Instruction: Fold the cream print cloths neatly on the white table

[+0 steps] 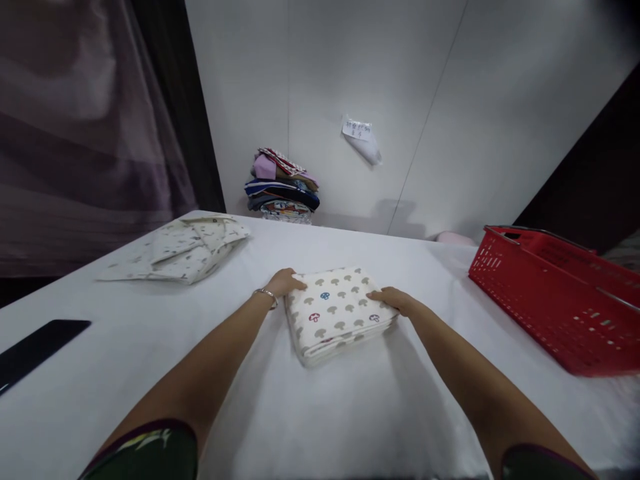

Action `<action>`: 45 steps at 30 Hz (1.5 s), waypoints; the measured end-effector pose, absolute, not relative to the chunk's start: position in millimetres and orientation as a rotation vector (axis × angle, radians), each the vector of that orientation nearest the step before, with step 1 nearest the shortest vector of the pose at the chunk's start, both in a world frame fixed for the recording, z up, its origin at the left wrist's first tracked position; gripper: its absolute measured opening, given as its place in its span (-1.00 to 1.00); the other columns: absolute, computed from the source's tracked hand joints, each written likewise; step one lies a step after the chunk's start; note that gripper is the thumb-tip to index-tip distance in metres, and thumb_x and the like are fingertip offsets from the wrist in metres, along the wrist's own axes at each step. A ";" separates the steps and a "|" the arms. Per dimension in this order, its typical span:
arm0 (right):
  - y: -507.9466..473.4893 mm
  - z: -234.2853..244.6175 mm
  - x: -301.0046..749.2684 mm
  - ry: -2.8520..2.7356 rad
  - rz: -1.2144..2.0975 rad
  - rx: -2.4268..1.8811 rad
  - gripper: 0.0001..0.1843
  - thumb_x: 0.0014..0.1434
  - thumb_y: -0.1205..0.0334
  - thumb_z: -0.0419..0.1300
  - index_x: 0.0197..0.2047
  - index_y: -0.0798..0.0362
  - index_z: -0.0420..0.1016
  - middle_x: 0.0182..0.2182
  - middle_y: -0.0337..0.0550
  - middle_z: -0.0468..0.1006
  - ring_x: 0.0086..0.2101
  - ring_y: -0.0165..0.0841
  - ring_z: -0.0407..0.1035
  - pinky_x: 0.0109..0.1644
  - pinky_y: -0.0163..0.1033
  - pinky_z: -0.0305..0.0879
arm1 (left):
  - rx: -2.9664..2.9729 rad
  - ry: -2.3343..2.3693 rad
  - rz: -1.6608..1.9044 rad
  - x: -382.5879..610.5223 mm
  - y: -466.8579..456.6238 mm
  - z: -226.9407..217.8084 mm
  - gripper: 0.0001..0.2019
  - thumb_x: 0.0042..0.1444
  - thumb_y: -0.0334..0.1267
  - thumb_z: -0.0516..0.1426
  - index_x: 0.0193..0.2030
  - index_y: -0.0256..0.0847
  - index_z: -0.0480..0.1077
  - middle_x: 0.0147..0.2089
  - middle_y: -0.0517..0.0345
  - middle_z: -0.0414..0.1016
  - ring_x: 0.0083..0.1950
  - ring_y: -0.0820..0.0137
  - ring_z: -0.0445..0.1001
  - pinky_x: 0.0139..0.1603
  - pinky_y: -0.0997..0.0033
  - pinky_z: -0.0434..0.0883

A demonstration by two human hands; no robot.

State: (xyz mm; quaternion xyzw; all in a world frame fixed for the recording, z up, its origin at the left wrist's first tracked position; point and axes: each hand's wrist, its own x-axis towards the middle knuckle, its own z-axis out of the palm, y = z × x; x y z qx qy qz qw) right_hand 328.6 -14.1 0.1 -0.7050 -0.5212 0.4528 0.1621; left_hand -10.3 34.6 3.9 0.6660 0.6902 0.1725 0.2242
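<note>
In the middle of the head view is a folded white cloth (340, 308) printed with grey, red and blue mushrooms. It is folded into a thick rectangular bundle, slightly tilted over the table. My left hand (286, 283) grips its left edge, thumb on top and the other fingers hidden behind or below. On the opposite side, my right hand (394, 298) holds the right edge the same way, its thumb resting on the print. A bracelet circles my left wrist.
A white table (250, 407) spreads below. At its left lie a loosely folded patterned cloth (187, 248) and a black flat object (43, 350). A stack of folded fabrics (283, 187) stands at the back wall. To the right sits a red perforated basket (555, 300).
</note>
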 end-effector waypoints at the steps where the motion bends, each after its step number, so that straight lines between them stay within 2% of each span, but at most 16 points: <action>1: -13.3 0.1 328.4 -1.461 1.337 -1.974 -0.34 -0.08 -0.11 0.30 -0.01 0.17 0.38 -0.07 0.09 0.49 -0.19 -0.24 0.44 -0.23 -0.28 0.37 | 1.853 1.889 0.486 -11.1 36.7 6.7 -0.49 -0.32 -0.08 0.29 -0.15 -0.23 0.44 -0.12 0.03 0.52 -0.11 0.20 0.47 -0.17 0.42 0.37; 5: -6.1 1.8 314.8 -1.301 1.491 -1.784 -0.36 -0.10 -0.06 0.34 -0.05 0.19 0.37 -0.12 0.10 0.52 -0.23 -0.23 0.46 -0.28 -0.28 0.40 | 1.934 1.910 0.564 -19.0 49.4 21.6 -0.50 -0.24 -0.14 0.27 -0.09 -0.23 0.41 -0.02 0.02 0.43 -0.02 0.24 0.41 -0.03 0.43 0.33; 9: 6.5 -1.4 289.6 -1.255 1.404 -1.738 -0.45 -0.01 -0.05 0.29 -0.06 0.15 0.37 -0.11 0.06 0.52 -0.20 -0.26 0.44 -0.29 -0.34 0.37 | 1.936 2.060 0.607 -31.6 59.8 21.1 -0.49 -0.14 -0.15 0.24 -0.01 -0.27 0.37 0.07 -0.06 0.34 0.05 0.21 0.37 0.07 0.39 0.30; 13: 12.9 -6.8 282.1 -1.259 1.403 -1.742 -0.50 0.07 -0.11 0.19 -0.05 0.08 0.39 -0.11 -0.02 0.52 -0.21 -0.29 0.44 -0.33 -0.36 0.36 | 1.799 2.063 0.547 -42.0 56.7 0.2 -0.31 -0.01 -0.06 0.17 0.20 -0.40 0.15 0.18 -0.20 0.24 0.18 0.16 0.26 0.16 0.32 0.22; 16: 9.9 -7.4 289.0 -1.238 1.510 -1.672 -0.56 0.17 -0.11 0.06 -0.05 0.04 0.40 -0.17 -0.09 0.54 -0.25 -0.34 0.45 -0.33 -0.36 0.38 | 1.877 2.048 0.672 -41.0 44.0 -5.8 -0.28 0.04 -0.03 0.12 0.25 -0.45 0.06 0.26 -0.24 0.14 0.28 0.14 0.12 0.25 0.27 0.11; 20: -0.5 -5.9 300.8 -1.154 1.607 -1.630 -0.55 0.17 -0.15 0.04 -0.09 0.05 0.38 -0.32 -0.11 0.53 -0.39 -0.33 0.44 -0.40 -0.28 0.41 | 2.173 1.866 0.774 -25.2 3.9 5.3 -0.42 0.10 -0.03 0.05 0.19 -0.35 0.18 0.28 -0.12 0.13 0.30 0.20 0.08 0.29 0.25 0.04; 26: -26.6 -7.2 320.7 -1.080 1.591 -1.664 -0.52 0.17 -0.17 0.03 -0.11 0.09 0.29 -0.45 -0.13 0.47 -0.54 -0.37 0.41 -0.46 -0.24 0.41 | 2.468 1.483 0.666 -12.2 -74.7 2.8 -0.46 0.10 0.09 0.02 0.13 -0.17 0.28 0.27 0.04 0.18 0.28 0.24 0.13 0.26 0.23 0.11; 30: -43.5 -5.6 325.9 -1.138 1.447 -1.696 -0.63 0.20 -0.07 0.06 -0.23 0.11 0.32 -0.42 -0.12 0.49 -0.56 -0.46 0.36 -0.52 -0.36 0.32 | 2.545 1.470 0.672 -20.9 -95.2 -12.1 -0.57 0.12 -0.02 0.04 0.09 -0.11 0.30 0.27 0.07 0.18 0.27 0.26 0.13 0.24 0.19 0.14; 34: -48.9 -2.1 319.6 -1.185 1.366 -1.706 -0.69 0.17 0.03 0.13 -0.37 0.13 0.37 -0.47 -0.17 0.47 -0.62 -0.55 0.27 -0.62 -0.45 0.17 | 2.607 1.514 0.716 -24.3 -96.3 -21.2 -0.64 0.18 -0.15 -0.03 0.09 -0.14 0.31 0.27 0.08 0.19 0.28 0.28 0.12 0.26 0.18 0.13; 39: -45.7 -3.9 310.0 -1.201 1.316 -1.741 -0.71 0.08 0.08 0.22 -0.49 0.12 0.33 -0.60 -0.25 0.42 -0.66 -0.56 0.21 -0.67 -0.46 0.06 | 2.625 1.543 0.720 -23.8 -97.2 -27.4 -0.64 0.20 -0.13 -0.07 0.08 -0.12 0.33 0.22 0.09 0.27 0.25 0.26 0.17 0.25 0.16 0.17; 45: -46.7 -9.1 306.1 -1.205 1.284 -1.772 -0.74 0.09 0.20 0.19 -0.54 0.09 0.23 -0.67 -0.32 0.33 -0.68 -0.57 0.16 -0.67 -0.46 0.02 | 2.586 1.645 0.732 -23.9 -102.5 -29.9 -0.64 0.21 -0.14 -0.09 0.04 -0.12 0.37 0.14 0.07 0.37 0.23 0.25 0.21 0.22 0.15 0.20</action>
